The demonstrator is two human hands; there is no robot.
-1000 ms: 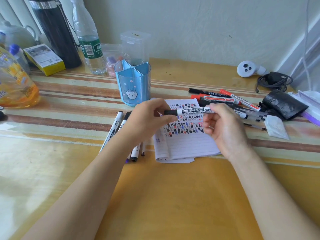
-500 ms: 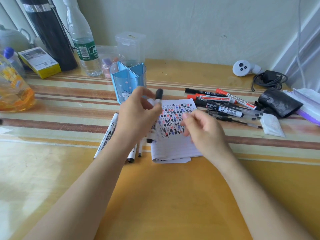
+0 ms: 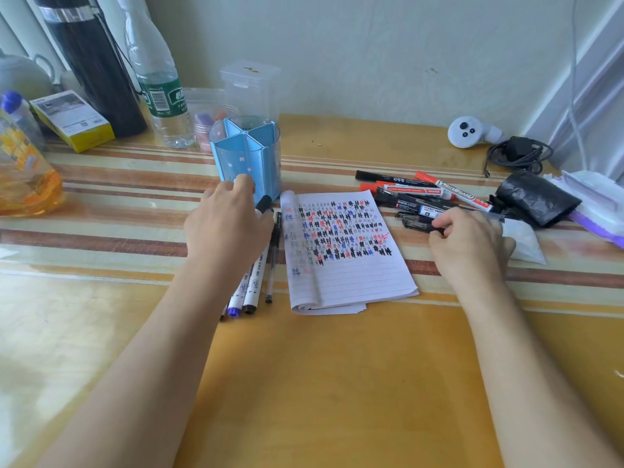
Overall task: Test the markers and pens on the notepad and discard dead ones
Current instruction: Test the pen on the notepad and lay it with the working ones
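Note:
A lined notepad (image 3: 351, 268) covered in black, red and blue test marks lies at the table's middle. My left hand (image 3: 226, 228) rests palm down on a row of markers and pens (image 3: 253, 285) left of the pad. The black cap of a whiteboard marker (image 3: 264, 202) pokes out beside its fingers, which stretch towards the blue pen holder (image 3: 246, 153). My right hand (image 3: 469, 244) is at the pile of black and red markers (image 3: 422, 192) right of the pad. Its curled fingertips pinch a black pen (image 3: 417, 224).
Along the back left stand a water bottle (image 3: 158, 89), a black flask (image 3: 91, 62), a yellow box (image 3: 72, 119), an oil bottle (image 3: 23, 173) and a clear lidded box (image 3: 250, 82). At the right lie a white controller (image 3: 469, 131), a coiled cable (image 3: 516, 153), a black bag (image 3: 537, 197) and a white packet (image 3: 523, 238).
My left hand carried the black-capped marker off the pad and lowered it onto the row at the left. My right hand let go of it and moved right to the pile.

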